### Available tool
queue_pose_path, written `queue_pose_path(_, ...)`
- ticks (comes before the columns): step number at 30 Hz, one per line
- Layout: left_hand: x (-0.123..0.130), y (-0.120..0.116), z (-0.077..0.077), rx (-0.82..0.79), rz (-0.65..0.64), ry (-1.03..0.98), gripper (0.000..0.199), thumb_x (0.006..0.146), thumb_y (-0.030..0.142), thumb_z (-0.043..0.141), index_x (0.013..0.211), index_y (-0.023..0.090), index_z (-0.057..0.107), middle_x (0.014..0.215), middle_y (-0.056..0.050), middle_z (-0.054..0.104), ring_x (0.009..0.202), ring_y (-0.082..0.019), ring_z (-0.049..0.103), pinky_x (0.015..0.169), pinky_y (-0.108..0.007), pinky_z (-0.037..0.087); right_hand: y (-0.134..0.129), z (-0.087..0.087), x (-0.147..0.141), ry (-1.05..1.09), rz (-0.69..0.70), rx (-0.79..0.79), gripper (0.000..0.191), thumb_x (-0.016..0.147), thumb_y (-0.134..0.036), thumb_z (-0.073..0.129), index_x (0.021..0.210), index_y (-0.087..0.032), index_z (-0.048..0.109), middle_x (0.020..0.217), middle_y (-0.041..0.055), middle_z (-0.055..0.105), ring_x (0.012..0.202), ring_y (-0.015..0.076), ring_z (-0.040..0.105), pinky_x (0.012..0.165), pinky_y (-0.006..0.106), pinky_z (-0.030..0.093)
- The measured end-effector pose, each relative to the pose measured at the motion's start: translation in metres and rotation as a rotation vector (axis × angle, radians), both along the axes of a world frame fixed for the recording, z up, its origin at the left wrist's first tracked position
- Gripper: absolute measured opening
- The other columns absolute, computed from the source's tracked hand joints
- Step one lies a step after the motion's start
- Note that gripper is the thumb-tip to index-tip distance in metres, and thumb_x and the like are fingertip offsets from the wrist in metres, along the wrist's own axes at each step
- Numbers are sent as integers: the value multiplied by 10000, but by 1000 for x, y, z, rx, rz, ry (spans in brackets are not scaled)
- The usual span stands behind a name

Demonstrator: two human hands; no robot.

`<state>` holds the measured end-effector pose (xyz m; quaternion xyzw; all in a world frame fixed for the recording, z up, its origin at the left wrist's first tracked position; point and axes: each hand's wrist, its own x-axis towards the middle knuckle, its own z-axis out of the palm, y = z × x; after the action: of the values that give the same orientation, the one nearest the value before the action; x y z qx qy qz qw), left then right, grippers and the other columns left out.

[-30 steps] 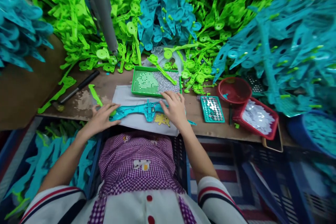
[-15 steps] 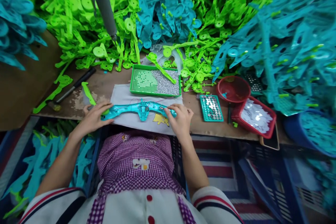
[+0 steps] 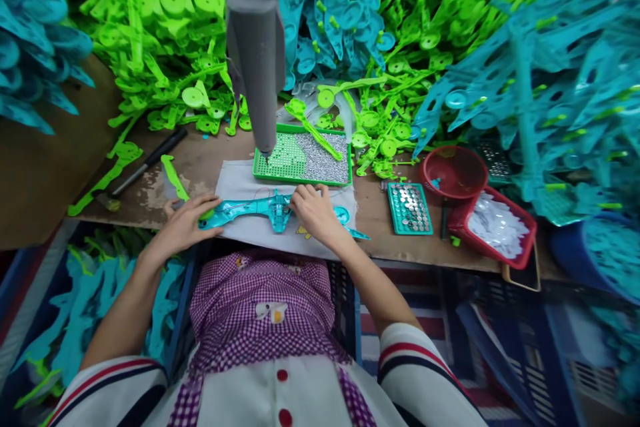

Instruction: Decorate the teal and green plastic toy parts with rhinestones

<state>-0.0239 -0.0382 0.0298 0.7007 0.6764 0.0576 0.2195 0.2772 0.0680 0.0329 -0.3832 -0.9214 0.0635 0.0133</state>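
Observation:
A long blue plastic part (image 3: 249, 209) with thin wires along it lies on a pale cloth (image 3: 235, 177) at the table's front edge. My left hand (image 3: 187, 219) is closed around its left end, where a bit of green plastic shows. My right hand (image 3: 316, 212) has its fingers bent together on the part just right of its middle block; what the fingertips pinch is hidden. A grey hanging screwdriver (image 3: 257, 67) points down above the green tray (image 3: 301, 181), which holds many small metal screws.
Piles of green parts (image 3: 170, 33) and blue parts (image 3: 540, 73) rise behind the table. A hammer (image 3: 145, 167) lies left. On the right are a teal tray of metal discs (image 3: 410, 208), a red bowl (image 3: 454, 172) and a red box of white pieces (image 3: 530, 240).
My right hand has moved left along the blue part, from its right end to near the middle block. The hanging screwdriver has swung right and appears larger. My left hand keeps its hold.

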Motion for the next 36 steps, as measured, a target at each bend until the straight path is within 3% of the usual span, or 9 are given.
queue_pose_path(4, 1, -1, 2, -15, 21, -2, 576, 845, 574, 612, 1347, 291, 608, 1437, -103, 568, 1317, -375, 505, 1138, -576, 232, 1, 6, 25, 118, 54, -32, 273, 1023, -277, 346, 973, -197, 602, 1011, 97, 649, 953, 235, 531, 844, 367, 349)
queue_pose_path(9, 1, 1, 0, -22, 28, -10, 587, 840, 569, 625, 1351, 282, 601, 1442, -112, 565, 1317, -369, 506, 1146, -584, 216, -7, 0, 60, 335, -306, 27, 252, 1020, -310, 336, 979, -217, 567, 1049, 90, 640, 1014, 236, 549, 900, 395, 342)
queue_pose_path(15, 4, -7, 0, -5, 11, 26, 611, 871, 578, 596, 1405, 286, 544, 1545, -127, 443, 1421, -383, 381, 1159, -604, 185, -10, -16, 52, 436, -417, -36, 233, 1010, -323, 346, 984, -218, 552, 1052, 92, 637, 1042, 236, 573, 896, 390, 374)
queue_pose_path(18, 16, -22, 12, 82, 79, 28, 666, 865, 592, 607, 1449, 296, 487, 1591, -133, 364, 1463, -376, 307, 1159, -575, 215, -10, -17, 50, 478, -429, -39, 224, 1006, -329, 359, 980, -213, 548, 1049, 93, 648, 1034, 230, 590, 889, 377, 385)
queue_pose_path(20, 35, -24, 24, 131, 92, -47, 620, 888, 579, 588, 1441, 315, 491, 1535, -116, 448, 1418, -335, 389, 1140, -527, 288, -11, -17, 49, 504, -427, -47, 227, 1007, -329, 361, 969, -209, 550, 1019, 88, 671, 1002, 226, 606, 894, 377, 382)
queue_pose_path(24, 97, 16, 39, 152, -137, -305, 448, 957, 415, 558, 1395, 326, 530, 1343, -63, 631, 1258, -249, 560, 1075, -457, 394, -11, -16, 46, 563, -378, -53, 248, 1014, -345, 366, 955, -217, 569, 957, 61, 721, 892, 208, 629, 910, 384, 365)
queue_pose_path(29, 163, 87, 28, 106, -252, -499, 356, 915, 230, 616, 1271, 221, 636, 1154, -66, 727, 1058, -229, 667, 935, -376, 502, -10, -6, 47, 605, -297, 12, 267, 1017, -367, 383, 939, -235, 601, 927, 39, 739, 854, 196, 634, 875, 370, 359)
queue_pose_path(33, 166, 90, 13, 245, -151, -562, 161, 891, 165, 622, 1008, 208, 724, 961, -30, 744, 905, -185, 683, 838, -308, 518, -23, -3, 60, 580, -267, 60, 253, 1018, -352, 402, 954, -231, 614, 883, 25, 734, 830, 182, 642, 874, 355, 347)
queue_pose_path(36, 154, 77, 4, 371, -37, -565, 110, 874, 195, 641, 964, 202, 702, 949, -29, 711, 844, -169, 659, 792, -304, 517, -33, -7, 66, 525, -247, 67, 223, 1011, -341, 430, 999, -226, 621, 859, 22, 724, 825, 177, 644, 888, 350, 338)
